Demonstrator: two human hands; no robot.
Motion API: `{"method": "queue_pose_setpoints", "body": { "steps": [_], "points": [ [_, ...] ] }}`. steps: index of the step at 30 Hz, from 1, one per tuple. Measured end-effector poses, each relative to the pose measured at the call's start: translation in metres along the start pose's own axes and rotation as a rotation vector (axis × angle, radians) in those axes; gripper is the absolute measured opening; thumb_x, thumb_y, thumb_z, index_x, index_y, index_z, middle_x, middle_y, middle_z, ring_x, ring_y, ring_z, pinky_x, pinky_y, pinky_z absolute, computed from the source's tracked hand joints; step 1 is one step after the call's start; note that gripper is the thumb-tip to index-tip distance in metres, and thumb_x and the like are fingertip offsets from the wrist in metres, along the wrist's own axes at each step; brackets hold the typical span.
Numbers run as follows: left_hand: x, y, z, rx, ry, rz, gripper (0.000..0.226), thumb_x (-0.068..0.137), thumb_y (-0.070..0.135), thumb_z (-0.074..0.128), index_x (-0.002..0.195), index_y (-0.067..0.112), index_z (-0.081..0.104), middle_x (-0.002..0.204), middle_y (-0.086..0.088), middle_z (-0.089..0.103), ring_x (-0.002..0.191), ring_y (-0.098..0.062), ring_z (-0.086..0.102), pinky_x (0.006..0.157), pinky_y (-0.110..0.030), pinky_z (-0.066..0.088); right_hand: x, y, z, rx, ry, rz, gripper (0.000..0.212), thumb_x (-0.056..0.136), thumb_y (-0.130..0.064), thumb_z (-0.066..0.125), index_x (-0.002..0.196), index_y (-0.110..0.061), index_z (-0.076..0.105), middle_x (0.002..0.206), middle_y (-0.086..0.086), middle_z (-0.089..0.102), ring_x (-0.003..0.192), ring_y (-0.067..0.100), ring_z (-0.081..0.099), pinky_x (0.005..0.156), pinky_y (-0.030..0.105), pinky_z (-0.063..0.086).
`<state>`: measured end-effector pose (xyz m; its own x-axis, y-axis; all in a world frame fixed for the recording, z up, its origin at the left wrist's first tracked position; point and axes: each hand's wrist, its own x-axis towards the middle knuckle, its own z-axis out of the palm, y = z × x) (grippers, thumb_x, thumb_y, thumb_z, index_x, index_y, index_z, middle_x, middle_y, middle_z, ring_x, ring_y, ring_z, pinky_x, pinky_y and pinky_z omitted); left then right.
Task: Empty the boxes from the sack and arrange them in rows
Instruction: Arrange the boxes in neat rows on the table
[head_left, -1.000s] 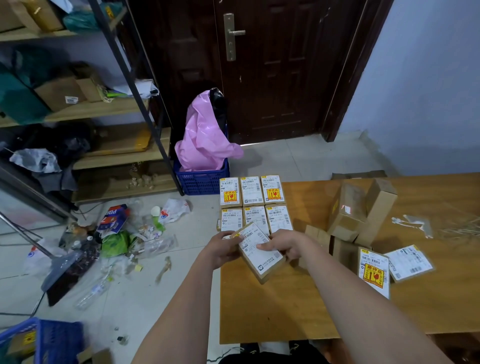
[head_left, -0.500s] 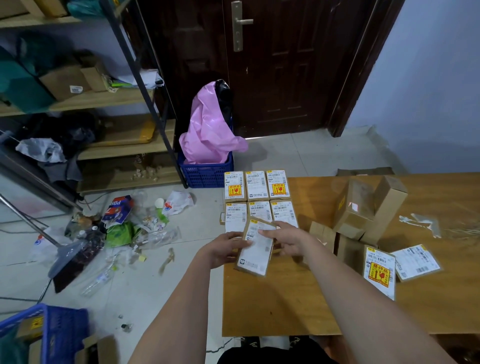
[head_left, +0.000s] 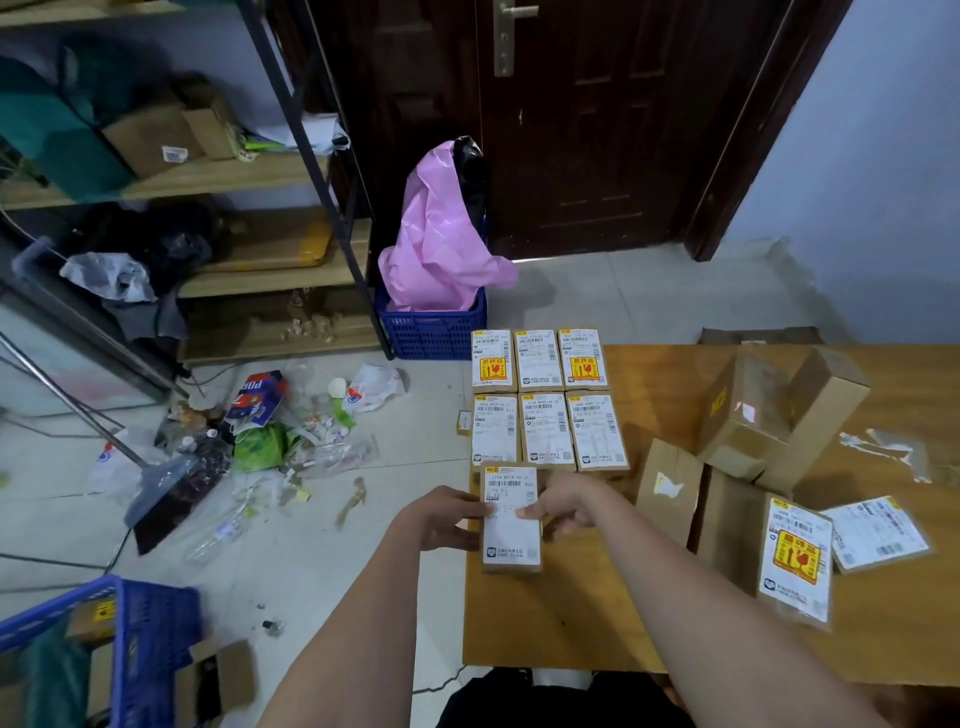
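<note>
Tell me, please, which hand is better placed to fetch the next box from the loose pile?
Probably the right hand: the loose pile lies on its side of the table, while the left hand sits at the table's left edge.

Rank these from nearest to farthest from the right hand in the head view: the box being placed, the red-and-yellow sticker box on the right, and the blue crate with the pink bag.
1. Box being placed: touching the right hand, on its left.
2. Red-and-yellow sticker box: on the table, off to the right.
3. Blue crate: on the floor, beyond the rows.
</note>
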<state>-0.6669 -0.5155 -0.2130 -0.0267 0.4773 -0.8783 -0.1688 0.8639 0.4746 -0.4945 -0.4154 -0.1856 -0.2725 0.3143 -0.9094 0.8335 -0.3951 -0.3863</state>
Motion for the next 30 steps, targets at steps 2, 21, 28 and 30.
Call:
{"method": "queue_pose_setpoints", "body": {
  "steps": [2, 21, 28, 30],
  "points": [
    [0.005, -0.001, -0.004, 0.017, 0.011, -0.015, 0.043, 0.089, 0.014, 0.071, 0.128, -0.001, 0.058, 0.120, -0.013, 0.068, 0.104, -0.035, 0.068, 0.092, -0.053, 0.054, 0.005, -0.003, 0.006, 0.004, -0.001, 0.008, 0.046, 0.084, -0.010, 0.076, 0.128, -0.004, 0.060, 0.128, 0.014, 0.065, 0.115, 0.032, 0.064, 0.090, 0.045, 0.057],
    [0.034, 0.004, -0.023, 0.035, -0.027, -0.149, 0.038, 0.094, 0.019, 0.064, 0.127, 0.003, 0.056, 0.122, -0.014, 0.066, 0.114, -0.041, 0.062, 0.091, -0.060, 0.052, 0.040, -0.009, 0.019, 0.008, 0.036, 0.082, 0.043, 0.092, -0.008, 0.066, 0.132, 0.002, 0.052, 0.142, 0.019, 0.052, 0.121, 0.038, 0.058, 0.085, 0.050, 0.058],
    [0.035, 0.011, -0.019, 0.067, -0.031, -0.144, 0.034, 0.095, 0.017, 0.063, 0.125, 0.003, 0.059, 0.127, -0.013, 0.063, 0.116, -0.041, 0.061, 0.089, -0.060, 0.053, 0.040, -0.014, 0.012, 0.000, 0.026, 0.105, 0.037, 0.093, -0.003, 0.064, 0.128, 0.003, 0.055, 0.139, 0.021, 0.054, 0.117, 0.038, 0.062, 0.079, 0.049, 0.059],
    [0.035, 0.012, -0.019, 0.067, -0.027, -0.143, 0.033, 0.094, 0.017, 0.063, 0.124, 0.003, 0.059, 0.127, -0.013, 0.063, 0.116, -0.041, 0.060, 0.089, -0.060, 0.052, 0.041, -0.014, 0.012, 0.002, 0.029, 0.111, 0.036, 0.093, -0.003, 0.063, 0.127, 0.003, 0.055, 0.139, 0.020, 0.055, 0.117, 0.038, 0.062, 0.079, 0.047, 0.060]
  ]
}}
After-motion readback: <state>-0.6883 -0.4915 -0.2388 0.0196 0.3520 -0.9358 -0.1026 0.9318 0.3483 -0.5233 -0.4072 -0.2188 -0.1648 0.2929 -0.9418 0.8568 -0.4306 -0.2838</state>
